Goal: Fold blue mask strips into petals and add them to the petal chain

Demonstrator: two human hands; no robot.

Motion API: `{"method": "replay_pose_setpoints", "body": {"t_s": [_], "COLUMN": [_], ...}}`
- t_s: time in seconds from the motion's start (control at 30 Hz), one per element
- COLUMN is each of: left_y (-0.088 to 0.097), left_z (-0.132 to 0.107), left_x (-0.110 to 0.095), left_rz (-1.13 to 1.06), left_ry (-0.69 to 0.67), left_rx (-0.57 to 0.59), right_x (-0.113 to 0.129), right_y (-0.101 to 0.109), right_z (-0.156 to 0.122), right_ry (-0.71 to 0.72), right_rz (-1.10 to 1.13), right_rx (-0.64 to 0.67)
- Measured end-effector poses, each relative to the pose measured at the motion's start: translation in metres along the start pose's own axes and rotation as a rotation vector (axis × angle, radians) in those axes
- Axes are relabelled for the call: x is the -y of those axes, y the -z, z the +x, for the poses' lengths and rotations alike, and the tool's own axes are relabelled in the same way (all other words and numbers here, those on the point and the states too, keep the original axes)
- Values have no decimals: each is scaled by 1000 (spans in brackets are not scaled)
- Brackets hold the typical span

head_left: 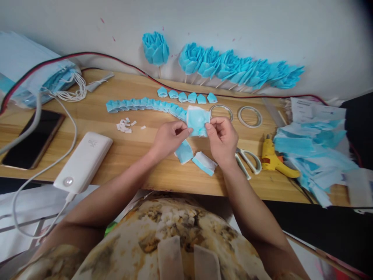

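Left hand (pixel 169 138), right hand (pixel 223 140): both pinching the blue square (pixel 198 119) by its lower sides
Blue square: between them; uneven pulling could tear it
Folded row (pixel 142 104): beyond the left hand; brushing knuckles could scatter it

A plain whitish wall (pixel 87 23) rises right behind the wooden tabletop (pixel 93 114), and I notice small reddish marks (pixel 102 20) scattered across it. The wood is a warm light brown, its grain running lengthwise. Off to my right, below the front edge, there's a black surface (pixel 320 229); to the left, pale surfaces (pixel 17 204) crossed by dark bands — floor or furniture, I can't tell. The light is soft — shadows stay faint.
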State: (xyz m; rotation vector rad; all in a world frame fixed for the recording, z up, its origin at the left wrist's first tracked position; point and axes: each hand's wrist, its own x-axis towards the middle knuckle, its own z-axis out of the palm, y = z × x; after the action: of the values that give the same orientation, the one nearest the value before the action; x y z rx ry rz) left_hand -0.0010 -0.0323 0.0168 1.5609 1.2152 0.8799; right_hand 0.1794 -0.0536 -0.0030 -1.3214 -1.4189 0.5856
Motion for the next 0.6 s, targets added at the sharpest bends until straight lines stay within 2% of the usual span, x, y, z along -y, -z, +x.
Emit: {"method": "replay_pose_setpoints", "body": {"t_s": [0.6], "left_y": [1], "left_z": [0], "left_x": [-1], "left_rz": [107], "left_ry": [-68], "left_rx": [-52], "right_x": [0], "right_y": [-3], "right_z": [1], "right_ry": [24], "right_rz": [20], "right_rx": [-21]}}
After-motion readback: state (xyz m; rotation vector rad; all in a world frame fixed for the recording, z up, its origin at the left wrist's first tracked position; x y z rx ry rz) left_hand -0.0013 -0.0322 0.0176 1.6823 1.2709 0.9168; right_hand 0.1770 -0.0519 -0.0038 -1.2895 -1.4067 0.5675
